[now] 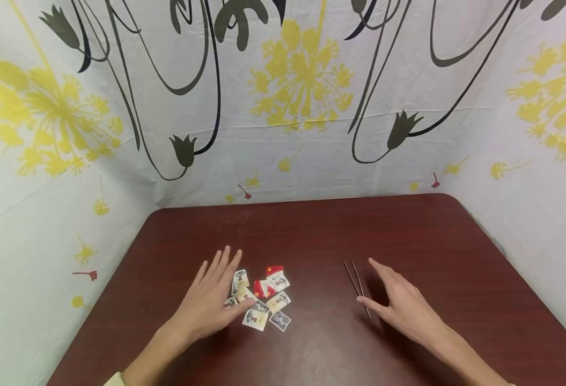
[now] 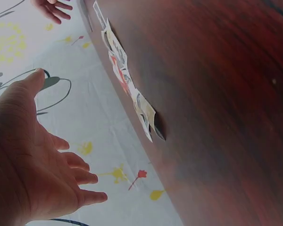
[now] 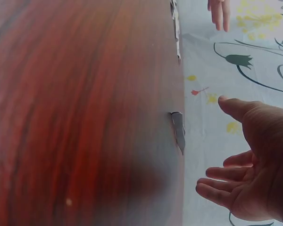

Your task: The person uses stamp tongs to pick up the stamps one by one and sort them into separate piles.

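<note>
My left hand [image 1: 212, 300] is held above the table with its fingers extended, just over the left side of a loose group of postage stamps [image 1: 255, 319]. Some stamps are red, others pale with small pictures, and several overlap; the hand hides part of the group. A pair of metal tweezers [image 1: 358, 284] lies on the table to the right, tips apart at the far end. Beside it hovers my right hand [image 1: 405, 305], thumb near the tweezers and nothing in its grasp. In the right wrist view the tweezers [image 3: 178, 129] lie apart from that hand's fingers.
The dark red-brown wooden table [image 1: 321, 230] has rounded far corners. A white cloth [image 1: 307, 161] printed with yellow flowers and dark tulips hangs behind it and along both sides. Bare tabletop separates the stamps from the tweezers.
</note>
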The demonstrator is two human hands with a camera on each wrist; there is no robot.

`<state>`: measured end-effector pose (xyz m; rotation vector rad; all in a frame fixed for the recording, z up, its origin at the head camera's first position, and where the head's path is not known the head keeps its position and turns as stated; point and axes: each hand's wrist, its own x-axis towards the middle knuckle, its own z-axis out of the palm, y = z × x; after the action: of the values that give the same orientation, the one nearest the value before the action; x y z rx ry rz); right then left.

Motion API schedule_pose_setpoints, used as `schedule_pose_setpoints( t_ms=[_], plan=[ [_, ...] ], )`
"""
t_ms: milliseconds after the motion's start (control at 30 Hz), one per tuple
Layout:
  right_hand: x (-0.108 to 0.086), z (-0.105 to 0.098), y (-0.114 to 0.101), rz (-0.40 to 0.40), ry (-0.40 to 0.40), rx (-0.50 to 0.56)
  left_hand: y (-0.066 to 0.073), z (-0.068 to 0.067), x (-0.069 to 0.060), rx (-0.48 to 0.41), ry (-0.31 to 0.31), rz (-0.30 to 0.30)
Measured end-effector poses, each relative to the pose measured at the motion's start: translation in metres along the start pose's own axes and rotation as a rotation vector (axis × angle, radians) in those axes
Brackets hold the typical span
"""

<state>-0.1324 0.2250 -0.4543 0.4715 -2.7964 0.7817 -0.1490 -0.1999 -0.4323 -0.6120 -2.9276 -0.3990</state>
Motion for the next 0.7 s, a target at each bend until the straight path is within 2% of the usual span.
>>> schedule_pose_setpoints(
  t_ms=[267,700],
  plan=[
    [0.002,0.008,-0.001,0.049,0.015,0.021,0.003,0.008,0.002,0.014,-0.01,0.037],
    [0.013,0.019,-0.004,0.117,0.01,0.054,0.008,0.014,0.005,0.005,-0.047,0.048]
  ],
)
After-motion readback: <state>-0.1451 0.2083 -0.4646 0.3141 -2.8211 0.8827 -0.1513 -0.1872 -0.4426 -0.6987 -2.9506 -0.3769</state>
